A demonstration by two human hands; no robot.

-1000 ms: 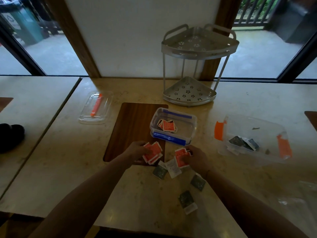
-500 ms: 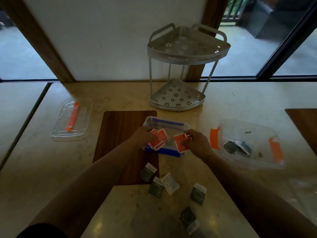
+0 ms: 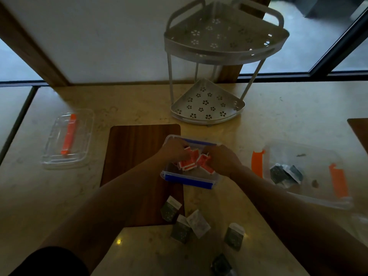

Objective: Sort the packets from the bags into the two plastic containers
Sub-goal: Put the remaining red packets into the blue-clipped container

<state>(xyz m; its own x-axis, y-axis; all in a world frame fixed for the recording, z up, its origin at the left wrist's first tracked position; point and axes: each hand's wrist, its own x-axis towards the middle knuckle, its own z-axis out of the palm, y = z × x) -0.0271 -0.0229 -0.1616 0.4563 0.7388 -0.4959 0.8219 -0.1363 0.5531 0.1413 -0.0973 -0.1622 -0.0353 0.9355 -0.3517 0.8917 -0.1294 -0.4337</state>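
Both hands are over the small clear container with blue clips (image 3: 187, 179). My left hand (image 3: 174, 150) and my right hand (image 3: 224, 159) each grip red packets (image 3: 188, 164) inside its rim. To the right stands a larger clear container with orange clips (image 3: 338, 183), and dark green packets (image 3: 278, 173) lie in it. Several dark green packets (image 3: 170, 210) and a pale one (image 3: 198, 223) lie loose on the table near me.
A wooden mat (image 3: 137, 156) lies under my left arm. A clear lid with an orange clip (image 3: 68, 138) sits at the left. A white two-tier corner rack (image 3: 209, 106) stands behind the containers. Another mat's corner (image 3: 360, 128) shows at the right edge.
Both hands lifted their red packets off the table and carried them forward into the blue-clipped container. The camera moved closer and tilted down.
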